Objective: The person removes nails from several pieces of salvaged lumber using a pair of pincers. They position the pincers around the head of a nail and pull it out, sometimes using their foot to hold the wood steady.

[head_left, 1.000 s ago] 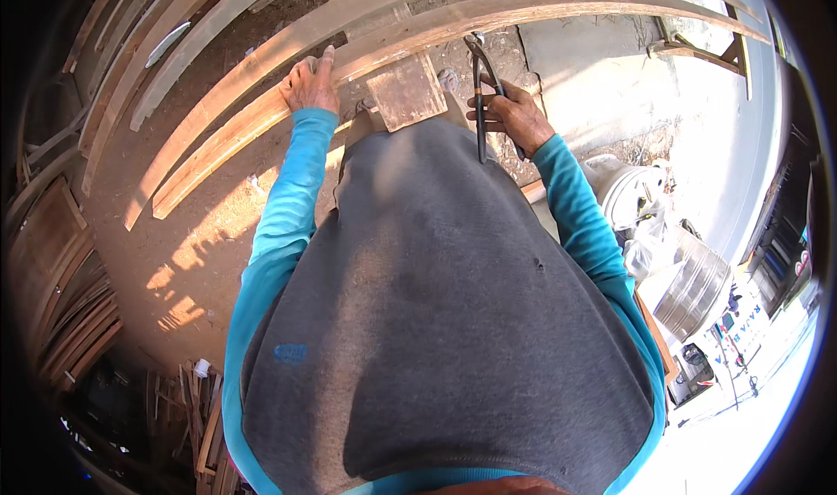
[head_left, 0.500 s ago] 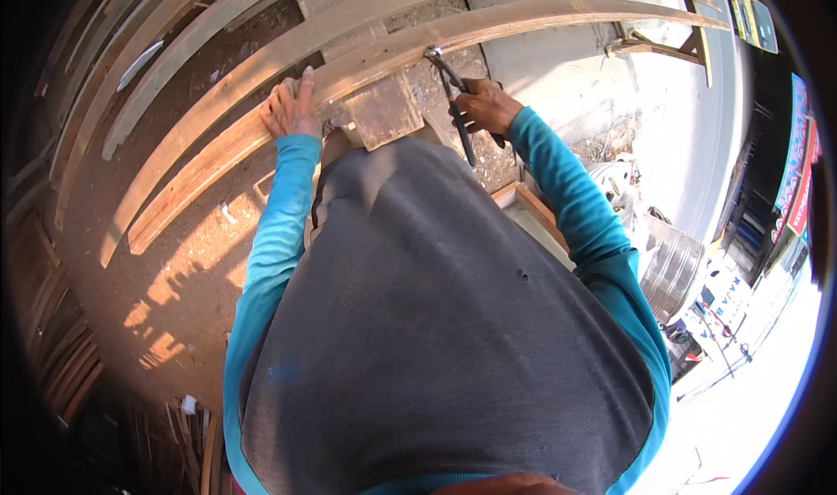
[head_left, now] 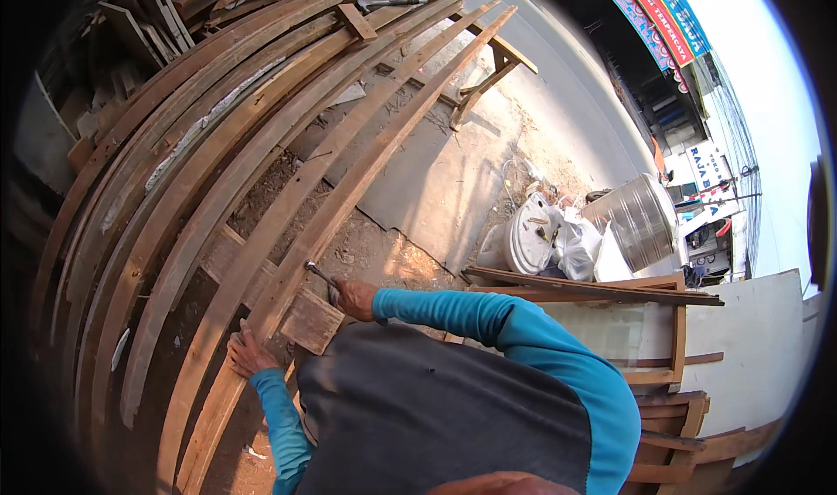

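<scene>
Near the lower left, my left hand (head_left: pixel 251 355) lies across the nearest long wooden beam (head_left: pixel 344 200), its fingers reaching toward the far edge. My right hand (head_left: pixel 353 300) is closed around the handles of a pair of pincers (head_left: pixel 321 274). The metal head of the pincers meets the near side of that beam, a little farther along than my left hand. From here I cannot make out what the jaws hold, if anything. A short wooden block (head_left: pixel 312 321) sits beneath the beam, between my two hands.
Several more curved beams (head_left: pixel 288 177) run side by side to the left. A claw hammer (head_left: pixel 392 3) lies across them at the far end. To the right stand white buckets (head_left: pixel 528 233), a metal drum (head_left: pixel 641 220) and wooden frames (head_left: pixel 680 329). A wooden trestle (head_left: pixel 497 64) supports the far ends.
My view has swung to the right, bringing in the buckets, drum and frames. The pincers' handles were spread and now look closer together. My left hand stays on the beam.
</scene>
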`<act>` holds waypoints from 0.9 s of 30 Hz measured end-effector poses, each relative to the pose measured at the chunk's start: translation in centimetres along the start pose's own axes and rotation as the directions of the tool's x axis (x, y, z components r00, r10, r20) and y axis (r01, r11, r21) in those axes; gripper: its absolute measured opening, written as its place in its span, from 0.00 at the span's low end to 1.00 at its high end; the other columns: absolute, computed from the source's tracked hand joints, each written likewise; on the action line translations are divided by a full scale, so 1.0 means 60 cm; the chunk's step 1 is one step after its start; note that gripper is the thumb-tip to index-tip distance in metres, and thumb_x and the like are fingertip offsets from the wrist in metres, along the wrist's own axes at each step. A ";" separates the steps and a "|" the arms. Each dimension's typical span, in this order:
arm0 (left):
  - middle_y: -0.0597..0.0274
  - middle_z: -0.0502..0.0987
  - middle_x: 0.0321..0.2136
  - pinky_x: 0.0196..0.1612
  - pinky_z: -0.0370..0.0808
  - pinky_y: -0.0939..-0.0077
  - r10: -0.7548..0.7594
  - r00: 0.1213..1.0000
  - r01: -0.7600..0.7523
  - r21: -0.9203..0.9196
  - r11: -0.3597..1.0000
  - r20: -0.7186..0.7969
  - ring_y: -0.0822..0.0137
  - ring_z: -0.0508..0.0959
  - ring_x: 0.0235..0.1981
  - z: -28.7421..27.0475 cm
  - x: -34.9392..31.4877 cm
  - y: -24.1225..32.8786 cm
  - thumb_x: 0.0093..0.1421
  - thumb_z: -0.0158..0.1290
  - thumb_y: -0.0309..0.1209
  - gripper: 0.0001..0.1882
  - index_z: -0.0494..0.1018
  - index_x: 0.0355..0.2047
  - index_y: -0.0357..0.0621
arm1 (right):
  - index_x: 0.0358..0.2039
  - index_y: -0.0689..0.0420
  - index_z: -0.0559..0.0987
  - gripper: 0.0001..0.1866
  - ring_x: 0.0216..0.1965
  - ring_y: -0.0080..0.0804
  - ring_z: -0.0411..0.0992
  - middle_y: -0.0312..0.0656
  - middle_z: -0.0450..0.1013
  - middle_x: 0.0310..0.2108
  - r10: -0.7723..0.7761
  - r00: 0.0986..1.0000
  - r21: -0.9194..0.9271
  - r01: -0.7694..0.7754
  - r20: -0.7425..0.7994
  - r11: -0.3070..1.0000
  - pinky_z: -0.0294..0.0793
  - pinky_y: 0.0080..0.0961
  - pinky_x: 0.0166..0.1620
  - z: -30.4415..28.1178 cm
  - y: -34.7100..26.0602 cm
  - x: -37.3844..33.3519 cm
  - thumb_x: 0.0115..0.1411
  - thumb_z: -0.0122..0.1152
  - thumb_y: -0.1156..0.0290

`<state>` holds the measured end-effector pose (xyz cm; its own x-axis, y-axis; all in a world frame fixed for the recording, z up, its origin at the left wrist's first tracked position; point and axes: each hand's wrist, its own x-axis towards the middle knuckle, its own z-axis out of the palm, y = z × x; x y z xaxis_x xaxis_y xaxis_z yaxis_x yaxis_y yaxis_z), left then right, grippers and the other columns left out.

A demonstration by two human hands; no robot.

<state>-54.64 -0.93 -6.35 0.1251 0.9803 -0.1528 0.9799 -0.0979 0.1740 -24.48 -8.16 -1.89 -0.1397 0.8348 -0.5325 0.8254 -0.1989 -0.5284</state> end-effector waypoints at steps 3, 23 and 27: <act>0.49 0.69 0.58 0.63 0.56 0.47 0.054 0.998 -0.047 -0.178 0.983 0.035 0.48 0.66 0.61 0.001 0.007 -0.018 0.52 0.60 0.21 0.41 0.63 0.65 0.66 | 0.65 0.64 0.57 0.31 0.47 0.66 0.72 0.71 0.71 0.43 0.183 0.924 0.155 -0.137 -0.335 0.978 0.72 0.50 0.51 0.025 -0.048 -0.042 0.63 0.49 0.70; 0.61 0.71 0.54 0.60 0.58 0.51 0.054 0.991 -0.060 -0.046 0.997 -0.125 0.56 0.68 0.59 -0.021 -0.005 -0.015 0.52 0.55 0.22 0.36 0.67 0.61 0.67 | 0.61 0.69 0.62 0.26 0.39 0.41 0.79 0.51 0.75 0.42 0.266 0.899 0.704 -0.438 0.348 0.559 0.83 0.35 0.40 -0.137 -0.060 -0.037 0.67 0.48 0.67; 0.62 0.70 0.54 0.60 0.57 0.49 0.050 0.985 -0.054 -0.021 0.998 -0.163 0.56 0.67 0.59 -0.018 -0.008 -0.017 0.55 0.51 0.22 0.34 0.67 0.62 0.68 | 0.63 0.66 0.62 0.26 0.41 0.41 0.79 0.50 0.76 0.43 0.303 0.875 0.647 -0.483 0.377 0.590 0.82 0.34 0.42 -0.144 -0.071 -0.024 0.66 0.44 0.70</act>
<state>-55.84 -1.11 -5.38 0.1468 0.9890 0.0171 0.9682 -0.1473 0.2022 -23.05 -4.09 6.84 -0.0783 0.4770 -0.8754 0.2009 -0.8526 -0.4825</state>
